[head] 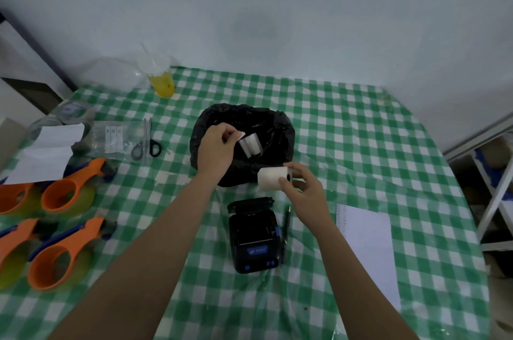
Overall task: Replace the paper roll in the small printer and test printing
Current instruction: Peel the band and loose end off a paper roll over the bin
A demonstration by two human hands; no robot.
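A small black printer with blue buttons lies on the checked tablecloth, its lid flipped open toward the far side. My right hand holds a white paper roll just above and behind the printer. My left hand is over the black bin bag, pinching a small white scrap between its fingertips. A piece of white paper lies inside the bag, right next to that hand.
A black pen lies right of the printer, and a white sheet further right. Several orange tape dispensers crowd the left. Scissors, a clear packet, a tape roll and a yellow drink cup sit at the back left.
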